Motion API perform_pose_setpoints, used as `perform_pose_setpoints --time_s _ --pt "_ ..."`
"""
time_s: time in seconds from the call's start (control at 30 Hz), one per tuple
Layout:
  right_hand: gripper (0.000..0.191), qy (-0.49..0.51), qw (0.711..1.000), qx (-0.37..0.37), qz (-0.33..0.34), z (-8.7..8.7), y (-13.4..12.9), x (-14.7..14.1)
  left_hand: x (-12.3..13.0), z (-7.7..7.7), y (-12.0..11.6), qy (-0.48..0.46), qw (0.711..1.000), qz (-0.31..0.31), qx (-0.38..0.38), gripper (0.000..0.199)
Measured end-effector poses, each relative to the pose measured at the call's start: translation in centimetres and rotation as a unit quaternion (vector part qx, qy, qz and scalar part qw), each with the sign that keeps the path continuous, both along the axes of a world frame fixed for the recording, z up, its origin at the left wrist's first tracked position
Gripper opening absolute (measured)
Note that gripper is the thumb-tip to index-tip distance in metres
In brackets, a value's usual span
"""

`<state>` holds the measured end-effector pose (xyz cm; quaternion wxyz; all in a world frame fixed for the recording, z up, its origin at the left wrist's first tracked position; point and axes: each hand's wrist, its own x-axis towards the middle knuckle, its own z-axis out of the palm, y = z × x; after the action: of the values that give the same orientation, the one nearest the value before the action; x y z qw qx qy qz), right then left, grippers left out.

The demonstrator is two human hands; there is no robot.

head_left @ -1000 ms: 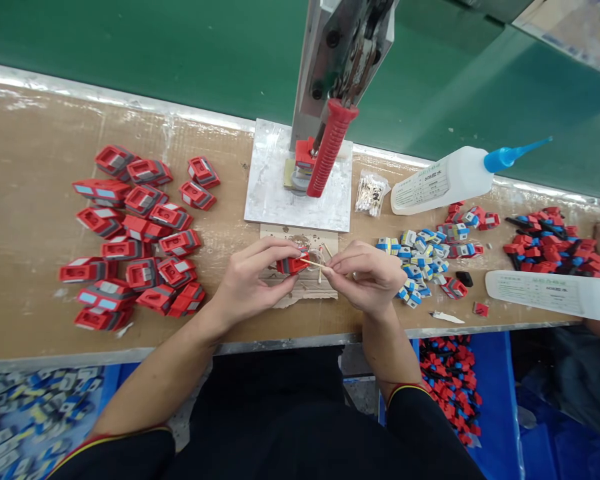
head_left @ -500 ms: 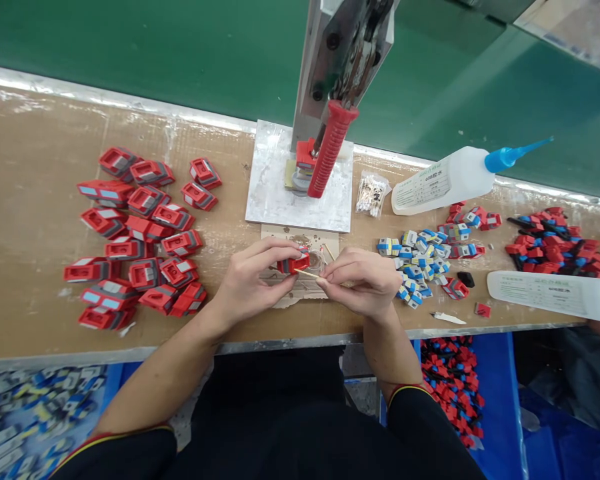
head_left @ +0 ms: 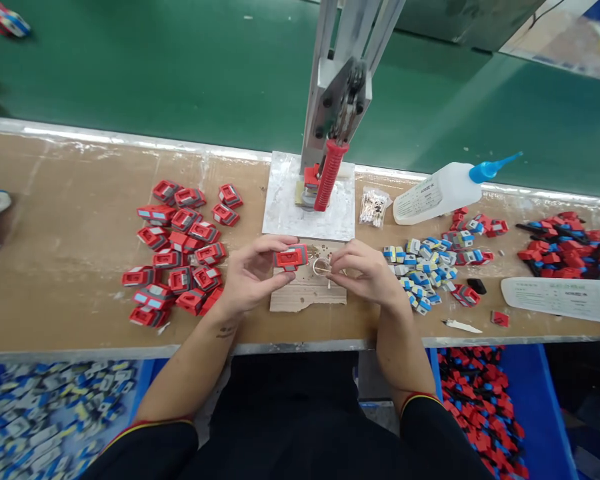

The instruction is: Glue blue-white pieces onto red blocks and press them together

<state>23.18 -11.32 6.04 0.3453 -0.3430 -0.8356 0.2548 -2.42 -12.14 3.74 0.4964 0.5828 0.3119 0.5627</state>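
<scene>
My left hand point(head_left: 253, 272) is closed on a red-and-grey plastic toy part point(head_left: 291, 258), gripped between thumb and fingers with its hollow side up. My right hand point(head_left: 363, 270) pinches a thin cotton swab point(head_left: 323, 269), whose tip is over a small round clear dish point(head_left: 320, 264). Beneath the dish lies a stained piece of cardboard point(head_left: 300, 297). To the left of my left hand, several similar red-and-grey parts point(head_left: 180, 277) lie in a group. A pile of small white, blue and yellow parts point(head_left: 423, 270) is to the right of my right hand.
A hand press with a red handle point(head_left: 331, 177) stands on a metal plate point(head_left: 285, 213) ahead. Bagged swabs point(head_left: 374, 207), a glue bottle point(head_left: 437, 193), a second bottle point(head_left: 560, 298), a blade point(head_left: 463, 326) and red-black parts point(head_left: 570, 247) lie rightward. Blue bins point(head_left: 545, 400) sit below the table edge.
The swab has moved off the red part to the dish. My left hand has turned the part so its hollow side shows, and the hands are farther apart. The camera view has shifted.
</scene>
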Motion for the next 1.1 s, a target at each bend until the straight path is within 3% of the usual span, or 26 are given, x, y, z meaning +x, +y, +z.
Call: perform_pose_setpoints --time_s 0.1,0.2,0.27,0.33,0.4,0.53,0.63,0.77,0.83,0.9,1.0,1.1 --pt "0.003 -0.065 0.997 -0.021 0.024 -0.7 0.6 -0.3 -0.4 -0.7 0.4 0.002 0.999 0.01 -0.044 0.038" --pt "0.027 -0.063 0.997 -0.033 0.015 0.5 0.1 2.2 -0.9 -1.9 1.1 0.0 0.998 0.036 -0.05 0.044" --pt "0.032 -0.016 0.994 0.011 -0.108 2.0 -1.3 5.3 -1.0 -2.5 1.6 -0.006 0.999 0.04 -0.036 0.041" --pt "0.022 0.001 0.958 0.075 -0.276 3.5 -3.3 8.7 -1.0 -2.8 1.7 -0.015 0.999 0.028 -0.033 0.039" --pt "0.014 -0.069 0.93 0.082 -0.352 4.1 -5.2 11.2 -0.8 -2.6 1.5 -0.02 0.998 0.015 -0.053 0.04" --pt "0.021 -0.275 0.923 -0.017 -0.268 2.5 -5.2 12.2 0.1 -1.8 0.6 -0.022 0.994 0.023 -0.105 0.049" --pt "0.031 -0.364 0.902 -0.053 -0.226 1.0 -2.4 10.8 0.5 -1.7 0.5 -0.028 0.993 0.031 -0.112 0.054" --pt "0.025 -0.426 0.882 -0.09 -0.181 0.6 0.8 10.0 0.6 -1.7 0.7 -0.042 0.99 0.037 -0.127 0.057" --pt "0.024 -0.392 0.898 -0.09 -0.177 0.6 1.0 10.3 0.5 -1.6 0.7 -0.045 0.99 0.031 -0.132 0.057" --pt "0.026 -0.297 0.931 -0.077 -0.197 0.4 0.4 10.5 0.6 -1.5 0.5 -0.049 0.99 0.019 -0.133 0.056" --pt "0.025 -0.03 0.969 -0.038 -0.241 -0.7 -1.3 9.5 0.7 -1.2 0.2 -0.054 0.989 0.001 -0.14 0.055" --pt "0.029 0.259 0.936 -0.037 -0.234 -1.6 -2.5 6.7 0.9 -1.0 -0.1 -0.063 0.987 -0.014 -0.146 0.053"
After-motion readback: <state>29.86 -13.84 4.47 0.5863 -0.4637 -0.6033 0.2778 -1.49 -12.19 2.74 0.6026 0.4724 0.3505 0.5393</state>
